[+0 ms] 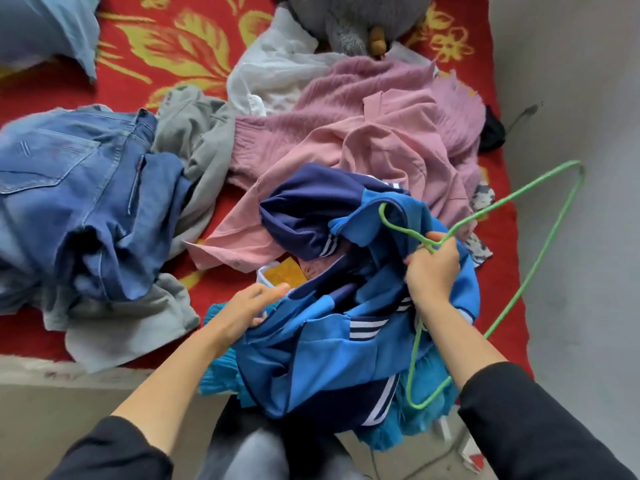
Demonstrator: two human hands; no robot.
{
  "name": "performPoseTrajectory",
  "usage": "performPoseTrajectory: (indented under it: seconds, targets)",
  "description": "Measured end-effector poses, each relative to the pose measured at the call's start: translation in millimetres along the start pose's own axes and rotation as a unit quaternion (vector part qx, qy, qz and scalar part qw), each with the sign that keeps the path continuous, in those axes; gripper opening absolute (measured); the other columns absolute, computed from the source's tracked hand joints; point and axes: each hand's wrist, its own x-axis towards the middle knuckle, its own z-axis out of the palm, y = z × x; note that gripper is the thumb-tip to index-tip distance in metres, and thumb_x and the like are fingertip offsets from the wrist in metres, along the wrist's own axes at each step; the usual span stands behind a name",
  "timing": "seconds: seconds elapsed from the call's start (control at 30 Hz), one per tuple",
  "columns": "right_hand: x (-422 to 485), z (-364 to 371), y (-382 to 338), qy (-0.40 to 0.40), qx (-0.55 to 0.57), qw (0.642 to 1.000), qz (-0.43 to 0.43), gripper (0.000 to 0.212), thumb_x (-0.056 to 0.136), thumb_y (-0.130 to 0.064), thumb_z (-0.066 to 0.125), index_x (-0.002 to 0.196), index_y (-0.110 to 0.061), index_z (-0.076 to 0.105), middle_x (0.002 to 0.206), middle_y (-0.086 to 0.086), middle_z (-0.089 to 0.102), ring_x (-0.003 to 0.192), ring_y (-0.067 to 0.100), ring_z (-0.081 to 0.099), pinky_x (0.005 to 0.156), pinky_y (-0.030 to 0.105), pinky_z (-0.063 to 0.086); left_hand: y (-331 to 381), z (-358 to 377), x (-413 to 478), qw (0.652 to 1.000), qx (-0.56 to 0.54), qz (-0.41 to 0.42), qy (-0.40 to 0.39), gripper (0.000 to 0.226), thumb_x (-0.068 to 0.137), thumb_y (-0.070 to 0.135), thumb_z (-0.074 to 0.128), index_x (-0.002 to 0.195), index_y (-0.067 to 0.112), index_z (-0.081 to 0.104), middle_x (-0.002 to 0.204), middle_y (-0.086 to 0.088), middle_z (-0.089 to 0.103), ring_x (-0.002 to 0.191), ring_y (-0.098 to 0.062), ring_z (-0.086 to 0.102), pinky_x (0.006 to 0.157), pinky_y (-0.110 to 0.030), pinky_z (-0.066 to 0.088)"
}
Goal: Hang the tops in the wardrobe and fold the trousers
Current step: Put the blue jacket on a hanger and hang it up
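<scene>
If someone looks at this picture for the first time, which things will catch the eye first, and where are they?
First the green hanger, held near its hook by the right hand at centre right, over the blue track jacket with white stripes. The left hand grips that jacket's edge at lower centre. Behind lie a pink shirt in the middle and blue jeans at left, on a red blanket with yellow flowers.

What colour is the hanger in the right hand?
Green hanger, held by the right hand; head view.
</scene>
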Motion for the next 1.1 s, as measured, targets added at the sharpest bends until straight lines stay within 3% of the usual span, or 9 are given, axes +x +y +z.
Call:
performPoseTrajectory:
  seconds: [0.1, 0.2, 0.37, 0.5, 0.6, 0.7, 0.83, 1.03, 1.1]
  targets:
    - [-3.1, -10.8, -8.2, -0.108, -0.257, 0.959, -0.044, 0.025, 0.089, -0.002, 0.039, 0.111, -0.004, 0.052, 0.115, 0.024, 0.060, 0.109, 0.039, 0.053, 0.081, 0.038, 0.038, -3.6, -4.3, 4.2, 0.970, 0.243, 0.014, -0.013, 0.046, 0.068, 0.054, 0.075, 0.107, 0.035, 0.064, 0.101, 0.013, 0.056, 0.093, -0.008, 0.054, 0.080, -0.024, 0.041]
    - [-14.1, -17.9, -8.0, -0.192, -0.436, 0.873, -0.107, 0.014, 0.086, -0.008, 0.043, 0.095, -0.009, 0.054, 0.114, 0.022, 0.062, 0.107, 0.040, 0.056, 0.081, 0.041, 0.042, 4.1, 3.7, 6.1, 0.932, 0.353, 0.072, 0.048, 0.020, 0.078, 0.028, 0.059, 0.072, 0.009, 0.061, 0.066, 0.001, 0.051, 0.062, -0.015, 0.046, 0.056, -0.026, 0.035]
    - [-17.9, -26.4, -27.6, -0.083, -0.239, 0.965, -0.071, 0.017, 0.089, -0.013, 0.045, 0.083, -0.006, 0.060, 0.096, 0.023, 0.064, 0.095, 0.040, 0.057, 0.074, 0.039, 0.038, 57.5, 2.1, -12.7, 0.969, 0.020, 0.078, 0.232, 0.016, 0.080, 0.013, 0.047, 0.064, 0.012, 0.046, 0.059, -0.001, 0.040, 0.054, -0.015, 0.032, 0.049, -0.030, 0.024]
    - [-19.8, -40.5, -73.5, -0.066, -0.015, 0.997, -0.041, 0.027, 0.077, -0.019, 0.059, 0.052, -0.009, 0.052, 0.050, 0.002, 0.044, 0.062, 0.024, 0.044, 0.060, 0.038, 0.035, 128.0, 9.3, -49.9, 0.953, -0.230, 0.097, 0.169, 0.007, 0.066, 0.013, 0.045, 0.068, 0.009, 0.051, 0.063, -0.009, 0.049, 0.053, -0.019, 0.044, 0.050, -0.023, 0.037]
    - [-34.0, -54.6, -114.9, -0.104, 0.095, 0.988, -0.068, 0.015, 0.068, -0.021, 0.061, 0.061, -0.009, 0.068, 0.035, -0.012, 0.037, 0.042, 0.009, 0.036, 0.045, 0.027, 0.033, 179.5, 9.4, -88.4, 0.958, -0.236, 0.145, 0.068, 0.028, 0.057, 0.020, 0.047, 0.079, 0.003, 0.053, 0.078, -0.017, 0.054, 0.062, -0.028, 0.052, 0.063, -0.033, 0.044]
    - [-47.3, -67.7, -155.1, -0.207, 0.140, 0.965, -0.079, 0.026, 0.076, 0.006, 0.054, 0.094, 0.000, 0.072, 0.035, -0.013, 0.042, 0.032, 0.002, 0.032, 0.034, 0.015, 0.024, 225.3, 10.8, -139.5, 0.962, -0.186, 0.198, 0.024, 0.016, 0.066, 0.023, 0.050, 0.064, 0.007, 0.050, 0.063, -0.011, 0.049, 0.050, -0.023, 0.048, 0.055, -0.029, 0.041]
    - [-65.8, -67.6, -184.2, -0.384, 0.140, 0.908, -0.092, 0.051, 0.073, 0.017, 0.047, 0.108, -0.014, 0.067, 0.045, -0.006, 0.029, 0.037, 0.008, 0.022, 0.038, 0.014, 0.014, 264.2, 6.8, -200.5, 0.957, -0.103, 0.269, -0.025, 0.036, 0.081, 0.009, 0.043, 0.048, 0.015, 0.054, 0.048, -0.002, 0.048, 0.041, -0.016, 0.046, 0.044, -0.020, 0.038]
    - [-97.0, -43.9, -201.0, -0.450, 0.017, 0.876, -0.173, 0.042, 0.074, 0.012, 0.054, 0.047, -0.020, 0.053, 0.041, -0.008, 0.035, 0.034, 0.008, 0.026, 0.037, 0.019, 0.019, 295.5, -16.9, -265.7, 0.933, -0.068, 0.354, 0.001, 0.037, 0.078, 0.007, 0.043, 0.047, 0.017, 0.061, 0.051, -0.002, 0.054, 0.045, -0.016, 0.050, 0.047, -0.021, 0.042]
    - [-100.1, -39.4, -202.5, -0.436, -0.013, 0.881, -0.184, 0.044, 0.082, 0.004, 0.059, 0.046, -0.019, 0.047, 0.038, -0.011, 0.034, 0.031, 0.004, 0.027, 0.034, 0.018, 0.021, 301.8, -28.2, -279.5, 0.924, -0.084, 0.372, 0.027, 0.029, 0.078, 0.007, 0.043, 0.054, 0.013, 0.057, 0.054, -0.004, 0.053, 0.049, -0.019, 0.050, 0.048, -0.021, 0.043]
